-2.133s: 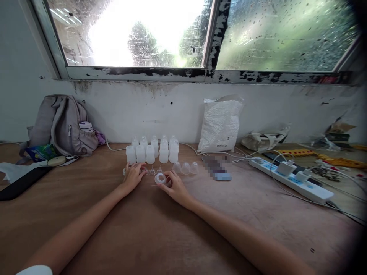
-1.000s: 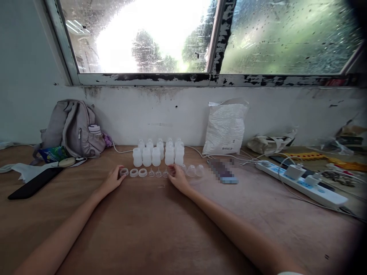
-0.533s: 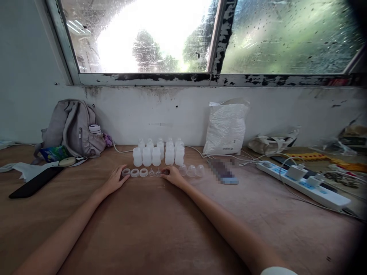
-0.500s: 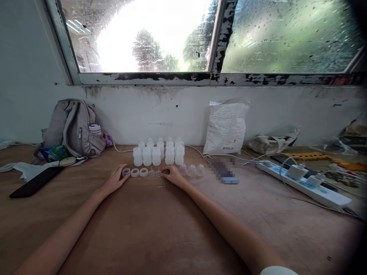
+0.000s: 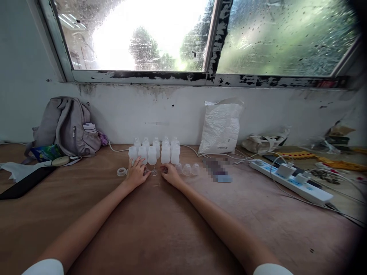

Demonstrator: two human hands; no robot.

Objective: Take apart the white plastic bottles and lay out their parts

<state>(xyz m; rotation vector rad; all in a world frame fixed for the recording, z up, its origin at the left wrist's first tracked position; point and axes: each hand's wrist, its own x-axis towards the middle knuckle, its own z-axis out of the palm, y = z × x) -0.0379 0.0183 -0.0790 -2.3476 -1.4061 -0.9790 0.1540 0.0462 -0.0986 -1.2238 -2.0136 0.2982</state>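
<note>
Left hand (image 5: 137,173) moved right, now flat, fingers apart, covering rings; one ring (image 5: 122,171) left uncovered. Right hand (image 5: 169,173) loosely curled beside clear caps (image 5: 187,169), grip unclear.

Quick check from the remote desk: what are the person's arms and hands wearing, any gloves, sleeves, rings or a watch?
Both hands are bare: the left hand and right hand show no gloves, and no rings or watch can be seen. The forearms are uncovered. A white sleeve edge shows at each upper arm, at the bottom of the picture: left sleeve, right sleeve.
</note>
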